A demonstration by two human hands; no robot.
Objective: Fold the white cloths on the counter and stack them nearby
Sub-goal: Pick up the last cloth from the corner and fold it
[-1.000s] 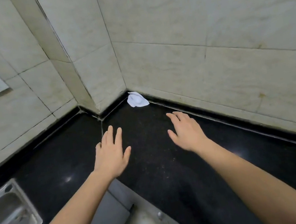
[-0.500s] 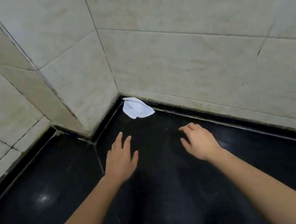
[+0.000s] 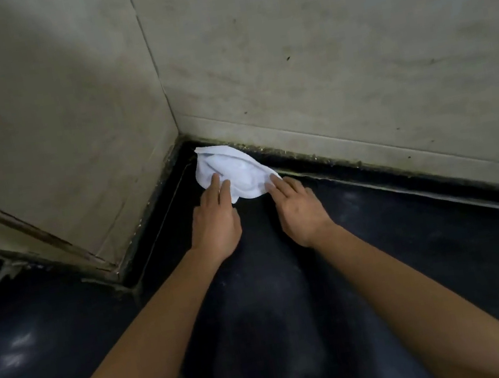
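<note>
The crumpled white fabric cloth lies in the back corner of the glossy black stone counter, against the foot of the pale tiled wall. Half a second ago both hands hovered short of it, well apart from the fabric. They have since reached it. The left hand rests extended fingertips on the cloth's near left edge. The right hand touches the near right edge, fingers straight and close together. Neither hand grips the cloth. It remains unfolded.
</note>
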